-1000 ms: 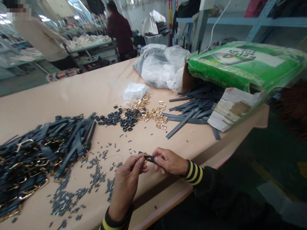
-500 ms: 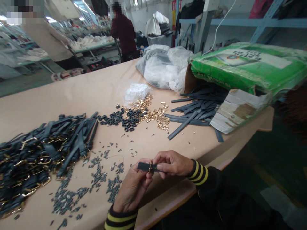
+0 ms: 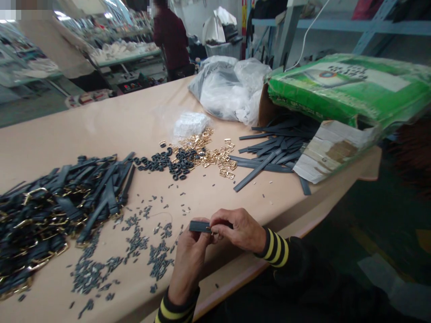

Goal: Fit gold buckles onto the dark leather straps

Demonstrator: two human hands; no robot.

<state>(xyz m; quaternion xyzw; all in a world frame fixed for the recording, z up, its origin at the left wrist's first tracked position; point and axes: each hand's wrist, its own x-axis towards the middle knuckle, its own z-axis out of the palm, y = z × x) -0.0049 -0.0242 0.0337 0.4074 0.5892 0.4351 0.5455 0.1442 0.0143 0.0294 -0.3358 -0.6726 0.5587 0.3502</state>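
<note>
Near the table's front edge, my left hand grips a short dark strap that sticks out to the left between thumb and fingers. My right hand pinches at the strap's right end, where a small bit of gold metal shows; my fingers hide most of it. Beyond the hands lie dark loops and gold buckles. Small dark pieces are scattered to the left of my left hand. A big pile of straps with gold buckles covers the table's left part.
Loose dark straps lie at the right beside a green box with a torn cardboard flap. Plastic bags rest at the table's far edge. Two people are beyond it, one in dark red, one in beige.
My right hand has shifted slightly left on the strap, its fingers now pinched at the end. The strap has turned and the buckle on it is more hidden. The view has shifted a little.
</note>
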